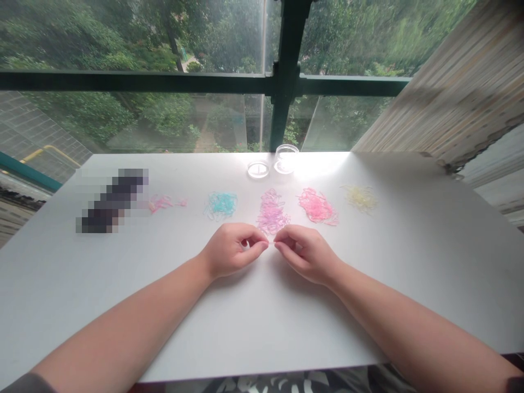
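My left hand (235,248) and my right hand (307,252) meet over the middle of the white table (262,322), thumb and forefinger pinched on each. A thin, pale small rubber band (271,243) spans the short gap between the fingertips; its colour is hard to make out. Just beyond the fingers lies a pile of purple rubber bands (272,210). To its left is a blue pile (222,204), and to its right a hot-pink pile (317,206). Farther right sits a yellow pile (361,197).
A few pink rubber bands (161,203) are scattered at the left, beside a dark pixelated object (112,202). Near the window edge stand a clear round container (286,159) and a clear round lid (257,170). A curtain (446,82) hangs at the right.
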A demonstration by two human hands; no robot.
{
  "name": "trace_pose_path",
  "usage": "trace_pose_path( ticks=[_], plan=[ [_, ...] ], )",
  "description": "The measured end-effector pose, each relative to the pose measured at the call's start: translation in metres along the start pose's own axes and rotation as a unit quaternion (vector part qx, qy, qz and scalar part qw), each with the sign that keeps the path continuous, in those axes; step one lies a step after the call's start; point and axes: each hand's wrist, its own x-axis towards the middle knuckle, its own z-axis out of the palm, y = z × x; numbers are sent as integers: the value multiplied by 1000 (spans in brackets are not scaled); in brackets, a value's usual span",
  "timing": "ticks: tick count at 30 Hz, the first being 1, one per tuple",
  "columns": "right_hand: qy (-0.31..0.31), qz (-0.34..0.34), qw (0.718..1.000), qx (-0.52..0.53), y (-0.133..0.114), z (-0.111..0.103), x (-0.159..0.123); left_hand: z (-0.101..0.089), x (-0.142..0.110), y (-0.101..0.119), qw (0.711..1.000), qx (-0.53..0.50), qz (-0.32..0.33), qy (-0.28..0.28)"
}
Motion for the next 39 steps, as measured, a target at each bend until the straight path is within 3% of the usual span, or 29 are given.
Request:
trace_pose_path(
  ticks=[22,31,39],
  plan=[
    [8,9,1000,10,1,-1,1,-1,0,-1,1000,-5,-4,4],
    [1,98,969,226,2,0,1,-1,0,-1,1000,-14,8,2],
    [1,97,959,268,2,-1,2,-2,0,-1,1000,-14,15,-5]
  ],
)
